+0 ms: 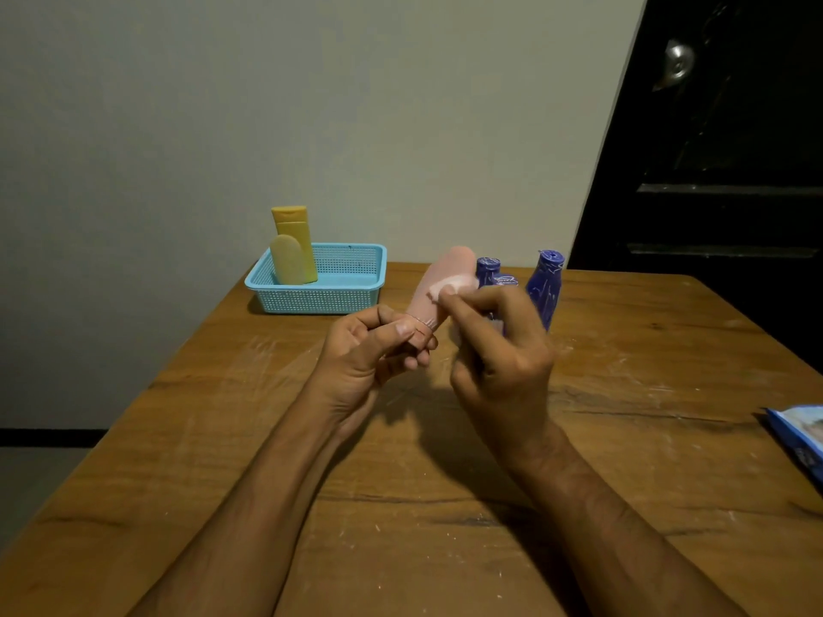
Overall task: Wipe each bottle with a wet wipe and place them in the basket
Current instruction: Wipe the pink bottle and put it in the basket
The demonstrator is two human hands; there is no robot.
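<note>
Head view: the left hand (369, 349) pinches the cap end of a pink bottle (438, 289), held tilted above the table (267, 438), right of the basket (318, 280). The right hand (499, 349), fingers curled, presses a wet wipe (445, 287) against the bottle's side. Two yellow bottles (294, 251) stand in the basket's left end. Blue bottles (545, 282) stand well right of the basket, behind the hands. A blue packet (801, 438) lies far right of the basket, at the table edge.

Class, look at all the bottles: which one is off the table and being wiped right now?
The pink bottle: the left hand holds its cap end while the right hand presses a wipe on it.
</note>
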